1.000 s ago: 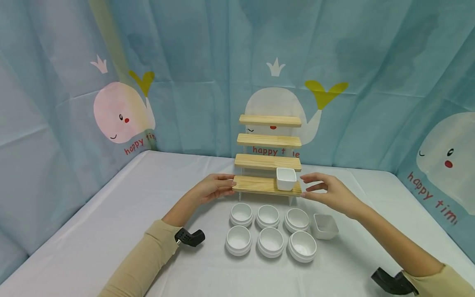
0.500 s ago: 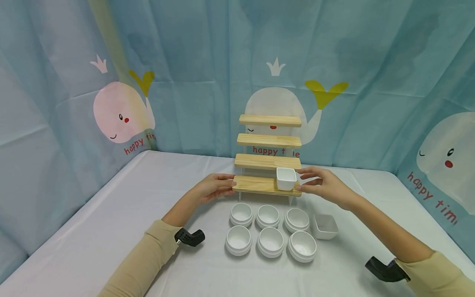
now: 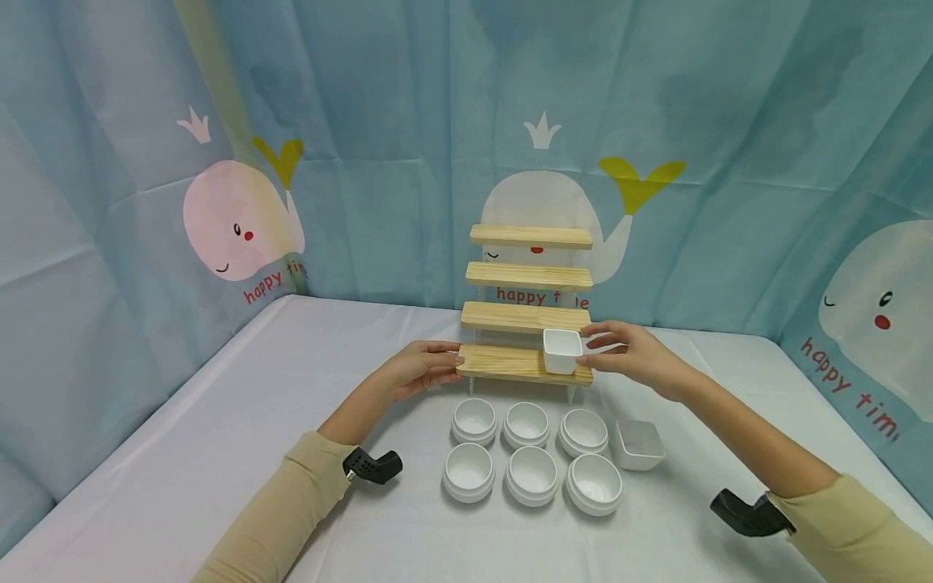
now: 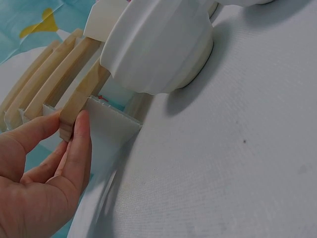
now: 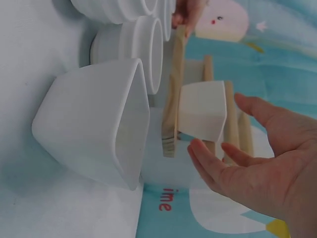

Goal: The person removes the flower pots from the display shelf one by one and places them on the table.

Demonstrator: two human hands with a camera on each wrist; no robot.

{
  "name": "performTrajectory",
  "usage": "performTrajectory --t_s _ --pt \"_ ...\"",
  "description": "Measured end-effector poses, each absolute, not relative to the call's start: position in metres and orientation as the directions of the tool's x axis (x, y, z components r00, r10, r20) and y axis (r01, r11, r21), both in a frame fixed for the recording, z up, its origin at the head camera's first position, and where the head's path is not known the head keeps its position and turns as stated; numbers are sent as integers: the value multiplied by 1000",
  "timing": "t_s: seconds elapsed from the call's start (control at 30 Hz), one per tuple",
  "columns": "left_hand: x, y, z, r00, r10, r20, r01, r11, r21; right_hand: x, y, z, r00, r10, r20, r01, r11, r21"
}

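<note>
A tiered wooden display stand (image 3: 503, 362) with stepped boards stands at the back of the table. My left hand (image 3: 414, 371) pinches the left end of its lowest board; the left wrist view shows the thumb above and fingers below the board's end (image 4: 69, 121). On the right part of that board sits a small white square bowl (image 3: 562, 351), upright. Beside its right side is my right hand (image 3: 636, 359). In the right wrist view the thumb and fingers (image 5: 208, 161) are spread around the square bowl (image 5: 202, 110), close to it; contact is hard to make out.
In front of the stand, several white round bowls (image 3: 531, 476) stand in two rows on the white tablecloth (image 3: 394, 534). A second square bowl (image 3: 640, 445) is at their right. Behind hangs a blue curtain (image 3: 379, 227) with whale prints.
My right hand has moved left and slightly up, from off the board's right end to close beside the square bowl. The left hand keeps its grip on the board, unmoved.
</note>
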State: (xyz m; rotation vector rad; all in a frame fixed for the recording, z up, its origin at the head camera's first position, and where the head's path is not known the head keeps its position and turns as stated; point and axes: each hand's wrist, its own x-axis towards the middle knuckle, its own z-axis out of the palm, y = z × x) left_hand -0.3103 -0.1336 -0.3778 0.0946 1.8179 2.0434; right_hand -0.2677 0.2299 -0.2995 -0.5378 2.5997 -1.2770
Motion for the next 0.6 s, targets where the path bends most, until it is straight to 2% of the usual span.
performTrajectory --t_s 0.6 --pt "-312 -134 -379 -916 336 -218 -258 -80 963 -278 218 -299 -911 -407 -63 -183 537 -823"
